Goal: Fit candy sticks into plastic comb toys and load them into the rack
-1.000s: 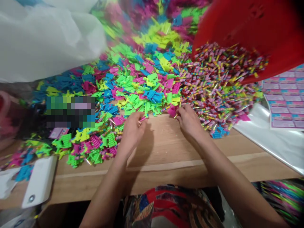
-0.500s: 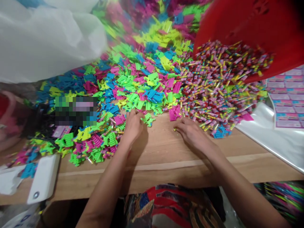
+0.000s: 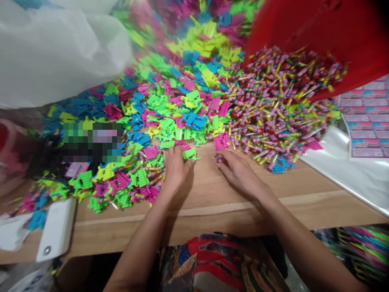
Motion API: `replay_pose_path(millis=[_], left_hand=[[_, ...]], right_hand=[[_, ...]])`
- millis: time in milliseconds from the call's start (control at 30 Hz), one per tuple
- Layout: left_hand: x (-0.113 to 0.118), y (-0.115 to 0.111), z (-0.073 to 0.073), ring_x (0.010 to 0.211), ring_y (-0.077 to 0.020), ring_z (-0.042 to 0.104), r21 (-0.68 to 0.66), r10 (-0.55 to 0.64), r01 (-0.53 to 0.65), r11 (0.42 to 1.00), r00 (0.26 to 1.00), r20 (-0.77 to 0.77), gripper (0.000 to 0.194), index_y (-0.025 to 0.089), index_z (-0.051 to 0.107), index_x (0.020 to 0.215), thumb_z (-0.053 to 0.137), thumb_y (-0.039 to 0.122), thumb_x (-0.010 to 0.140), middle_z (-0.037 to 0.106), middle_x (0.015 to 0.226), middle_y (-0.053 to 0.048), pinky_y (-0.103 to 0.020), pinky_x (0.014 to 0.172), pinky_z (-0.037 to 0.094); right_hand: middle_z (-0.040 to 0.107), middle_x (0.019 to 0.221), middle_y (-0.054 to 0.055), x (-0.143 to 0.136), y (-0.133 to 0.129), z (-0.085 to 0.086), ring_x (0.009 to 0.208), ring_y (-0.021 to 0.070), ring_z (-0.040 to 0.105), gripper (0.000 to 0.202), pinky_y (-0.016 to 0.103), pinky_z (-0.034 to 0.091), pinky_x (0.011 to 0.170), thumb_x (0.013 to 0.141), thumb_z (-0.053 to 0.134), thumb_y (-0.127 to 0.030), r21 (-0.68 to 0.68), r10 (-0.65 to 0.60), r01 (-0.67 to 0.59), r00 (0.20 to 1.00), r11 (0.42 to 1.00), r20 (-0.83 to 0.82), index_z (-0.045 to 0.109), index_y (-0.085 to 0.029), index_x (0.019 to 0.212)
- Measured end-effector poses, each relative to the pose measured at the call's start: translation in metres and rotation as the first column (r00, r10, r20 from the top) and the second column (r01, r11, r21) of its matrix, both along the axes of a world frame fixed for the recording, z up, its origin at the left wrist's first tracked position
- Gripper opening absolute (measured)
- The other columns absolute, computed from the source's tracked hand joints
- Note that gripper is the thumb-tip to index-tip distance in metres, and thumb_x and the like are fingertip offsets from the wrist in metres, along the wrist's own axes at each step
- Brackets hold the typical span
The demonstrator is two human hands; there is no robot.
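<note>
Bright green plastic makes up the ridged toy piece (image 3: 189,154) at the left hand (image 3: 176,166), lying on the wooden table (image 3: 209,219) to the near left of the red tub (image 3: 358,48). The hands are apart; the right hand (image 3: 240,172), nearer to the tub, curls in front of it with a small printed tube (image 3: 219,158) pinched at the fingertips. The left thumb sits beside the green piece, the other fingers bent down at the pile's edge, and I cannot tell whether they grip anything. The green piece should be light and stiff, a thin moulding that would slide easily on the wood; its ridged block looks the best place to take hold, since the slim prong could bend or snap (a guess from its thinness). The tube is probably lighter yet, smooth and apt to roll, so a pinch across its middle would suit it better than one at the end. A magenta ridged piece (image 3: 221,141), also to the tub's near left, would likely handle like the green one. The heap of printed tubes (image 3: 270,117) spreads from the tub's mouth toward its near left, where loose tubes could easily snag together.
</note>
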State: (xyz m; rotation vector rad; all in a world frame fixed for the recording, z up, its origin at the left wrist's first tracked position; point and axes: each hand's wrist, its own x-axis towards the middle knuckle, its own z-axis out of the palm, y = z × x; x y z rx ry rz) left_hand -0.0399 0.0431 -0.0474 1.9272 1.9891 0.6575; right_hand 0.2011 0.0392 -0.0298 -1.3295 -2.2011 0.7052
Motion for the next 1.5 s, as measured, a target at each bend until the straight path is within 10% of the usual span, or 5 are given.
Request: replay_pose_path(millis=[133,333,667,1200,1500], left_hand=[[0.009,-0.007,0.000,0.080,-0.0220,0.059,-0.052,-0.003,0.028,0.998,0.899,0.437,0.030,0.023,0.054,0.101,0.075,0.024,0.080,0.060,0.086,-0.002,-0.034,0.073,0.044],[0.024,-0.016,0.011,0.069,-0.0136,0.058,-0.199,0.188,-0.011,0.980,0.381,0.905,0.043,0.020,0.058,0.097,0.086,0.033,0.067,0.063,0.082,0.001,-0.026,0.063,0.044],[0.034,-0.030,0.029,0.076,-0.0165,0.066,-0.273,0.151,0.248,0.930,0.419,0.895,0.045,0.015,0.065,0.101,0.083,0.047,0.076,0.072,0.090,-0.006,-0.028,0.069,0.049],[0.028,-0.033,0.021,0.072,-0.0109,0.060,-0.310,0.278,0.157,0.938,0.196,0.940,0.036,0.017,0.067,0.097,0.086,0.032,0.070,0.069,0.088,0.000,-0.025,0.071,0.049],[0.031,-0.032,0.028,0.073,-0.0122,0.065,-0.358,0.356,0.092,0.929,0.035,0.934,0.058,0.019,0.063,0.099,0.097,0.033,0.054,0.071,0.088,0.001,-0.027,0.071,0.054]], right_hand=[[0.069,0.121,0.012,-0.014,-0.002,0.004,0.113,0.0266,0.065,0.028,0.042,0.051,0.099,0.101,0.048,-0.021,-0.019,0.015,-0.018,0.989,1.000,-0.148,0.062,-0.021,0.125],[0.068,0.113,0.009,-0.025,-0.005,-0.001,0.108,0.0250,0.065,0.025,0.041,0.051,0.096,0.099,0.052,-0.021,-0.129,-0.030,-0.013,0.944,0.992,-0.328,0.067,-0.023,0.119],[0.072,0.113,0.006,-0.038,-0.004,0.009,0.102,0.0203,0.066,0.028,0.036,0.054,0.094,0.094,0.066,-0.035,-0.315,-0.219,0.004,0.727,0.949,-0.651,0.066,-0.023,0.119],[0.067,0.112,0.008,-0.030,-0.015,0.001,0.109,0.0231,0.063,0.020,0.039,0.049,0.098,0.100,0.057,-0.027,-0.187,-0.090,0.008,0.895,0.982,-0.437,0.069,-0.023,0.116],[0.070,0.114,0.007,-0.036,-0.019,0.000,0.102,0.0203,0.066,0.026,0.035,0.053,0.090,0.098,0.060,-0.031,-0.349,-0.180,-0.024,0.822,0.937,-0.540,0.063,-0.022,0.122]])
